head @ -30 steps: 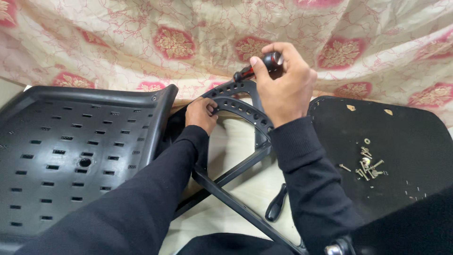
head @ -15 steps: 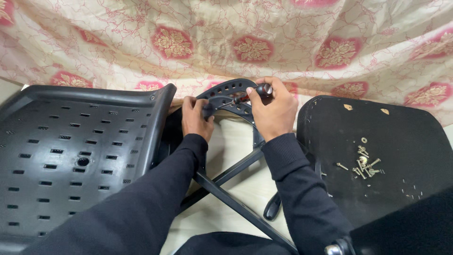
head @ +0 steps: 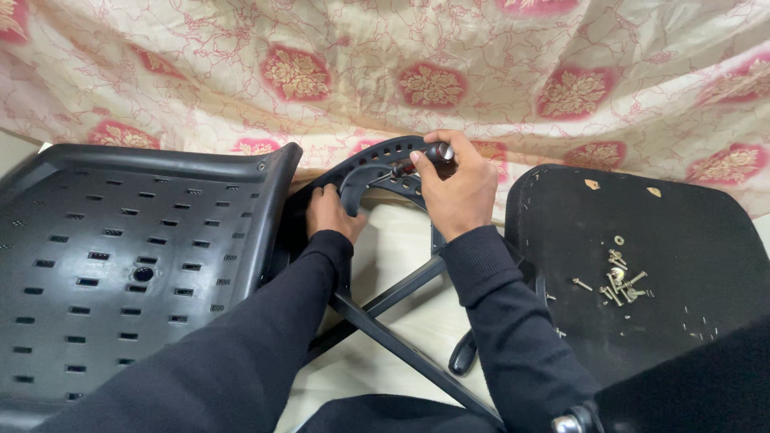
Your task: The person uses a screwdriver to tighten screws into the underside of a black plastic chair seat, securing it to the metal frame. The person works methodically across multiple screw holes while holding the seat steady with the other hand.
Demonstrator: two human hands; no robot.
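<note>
My right hand (head: pixel 459 186) grips a dark-handled screwdriver (head: pixel 425 158), its tip at the curved black perforated plastic bracket (head: pixel 377 170) my left hand (head: pixel 330 212) clasps; loose metal screws (head: pixel 619 279) remain unfitted, I judge

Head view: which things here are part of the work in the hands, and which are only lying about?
In hand:
- right hand gripping a screwdriver
- left hand holding the curved black armrest bracket
- black frame bars joined to the bracket

Lying about:
- perforated black plastic seat shell
- black seat pad
- loose screws on the pad
- floral cloth
</note>
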